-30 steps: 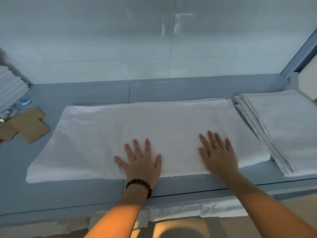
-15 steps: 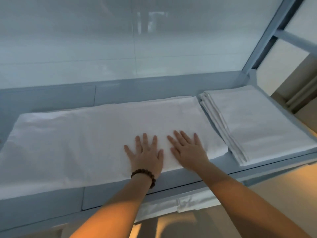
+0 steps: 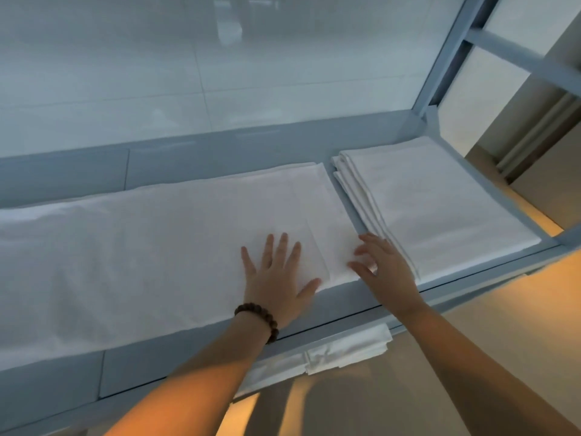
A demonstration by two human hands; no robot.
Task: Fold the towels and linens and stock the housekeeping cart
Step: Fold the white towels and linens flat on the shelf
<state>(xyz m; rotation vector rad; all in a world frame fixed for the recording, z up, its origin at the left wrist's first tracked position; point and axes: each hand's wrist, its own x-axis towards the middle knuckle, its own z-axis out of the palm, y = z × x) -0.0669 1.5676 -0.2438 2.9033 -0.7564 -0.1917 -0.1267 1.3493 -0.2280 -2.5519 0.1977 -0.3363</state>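
The left hand [image 3: 276, 278] has no grip on anything: it lies flat, palm down and fingers spread, pressing on the white linen [image 3: 141, 253] near its front edge, with a beaded bracelet [image 3: 258, 320] on the wrist. The right hand [image 3: 385, 272] is just beside it at the linen's right end, its fingers loosely extended and the thumb out to the side. It seems to touch the cloth, and I cannot tell whether the fingertips have caught the edge, but nothing is clearly pinched. The linen is spread lengthwise along the cart shelf [image 3: 342, 295], running off the left side of the view. It looks already folded to a long, narrow band, with a faint crease showing between the two hands. Just beside its right end, close but seemingly not overlapping, sits a stack of folded linens [image 3: 440, 209], squared up in the shelf's right corner. More folded white cloth [image 3: 345, 349] shows on a lower level under the front rail. By my judgement the work is partway done: several pieces are folded and stocked, while this one is smoothed flat and still needs its crosswise folds before it can go on the stack. How many remain unfolded is not shown.
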